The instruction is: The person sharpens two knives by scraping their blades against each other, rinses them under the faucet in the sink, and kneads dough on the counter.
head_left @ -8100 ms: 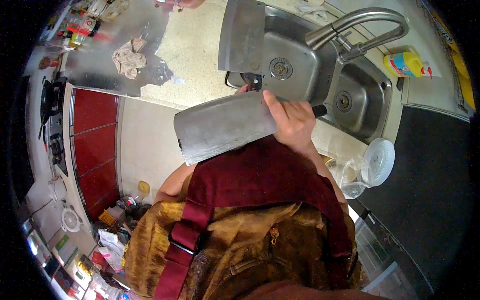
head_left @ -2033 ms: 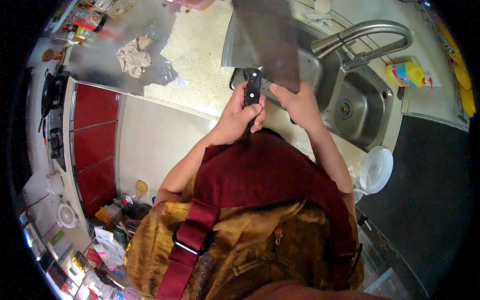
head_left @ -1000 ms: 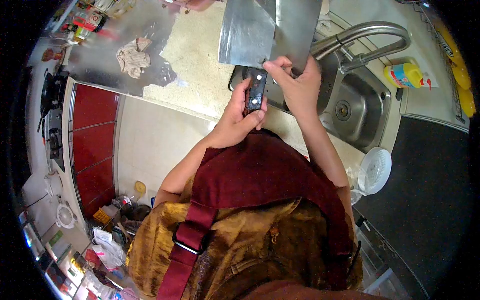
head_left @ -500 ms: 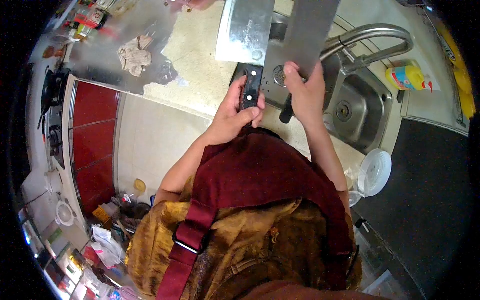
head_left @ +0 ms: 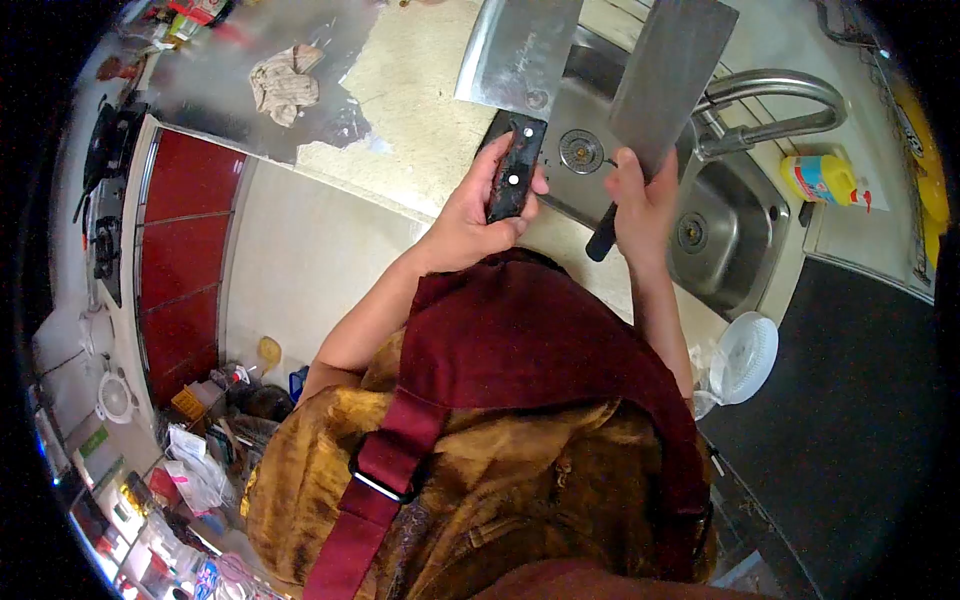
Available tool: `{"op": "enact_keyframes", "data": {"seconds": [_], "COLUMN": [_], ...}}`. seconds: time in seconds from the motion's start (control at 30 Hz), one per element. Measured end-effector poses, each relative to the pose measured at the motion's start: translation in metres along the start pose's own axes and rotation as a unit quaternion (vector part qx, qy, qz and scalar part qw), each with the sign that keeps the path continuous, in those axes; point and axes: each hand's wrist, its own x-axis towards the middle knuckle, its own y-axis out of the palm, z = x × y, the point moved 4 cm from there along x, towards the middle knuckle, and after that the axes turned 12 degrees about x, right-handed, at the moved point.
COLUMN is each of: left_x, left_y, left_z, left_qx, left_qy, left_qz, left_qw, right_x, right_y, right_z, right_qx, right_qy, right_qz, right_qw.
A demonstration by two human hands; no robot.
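My left hand (head_left: 485,205) is wrapped round the black riveted handle of a cleaver (head_left: 520,55), whose broad shiny blade points away from me above the counter edge by the sink. A second cleaver (head_left: 668,85), duller and grey, is in my right hand (head_left: 640,200); the end of its dark handle sticks out below my fingers. Both blades are held up side by side with a gap between them, and the tip of the left one is cut off by the frame. Behind them lies the steel double sink (head_left: 735,240), partly hidden by the right cleaver and hand.
A curved faucet (head_left: 780,85) reaches over the sink. Right of it stands a yellow bottle (head_left: 820,180). A crumpled cloth (head_left: 285,85) lies on the counter (head_left: 405,95) at left. A white ribbed plastic dish (head_left: 748,358) sits by the sink's near corner.
Both cleavers have shifted right in view, along with the whole scene. The right cleaver now leans further to the right, and more of its blade shows. Both hands keep their hold.
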Motion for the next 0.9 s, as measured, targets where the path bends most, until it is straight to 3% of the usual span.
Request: {"op": "enact_keyframes", "data": {"seconds": [0.2,0.37,0.67,0.8,0.9], "left_x": [0.0,0.001,0.003,0.006,0.008], "left_y": [-0.003,-0.003,0.004,0.001,0.0], "left_z": [-0.004,-0.001,-0.003,0.002,0.002], "left_qx": [0.023,0.002,-0.062,-0.052,-0.08], "left_qy": [0.003,0.011,-0.044,-0.049,-0.027], "left_qz": [-0.031,-0.039,-0.08,-0.092,-0.078], "left_qw": [0.999,0.999,0.994,0.993,0.993], "right_x": [0.001,0.003,0.008,0.008,0.007], "right_y": [-0.002,0.001,-0.004,0.0,0.002], "right_z": [-0.002,-0.002,-0.012,-0.011,-0.011], "right_qx": [0.05,0.153,0.289,0.309,0.249], "right_qy": [0.027,0.12,0.21,0.231,0.226], "right_qz": [-0.004,-0.005,0.01,-0.011,0.003], "right_qw": [0.998,0.981,0.934,0.923,0.942]}}
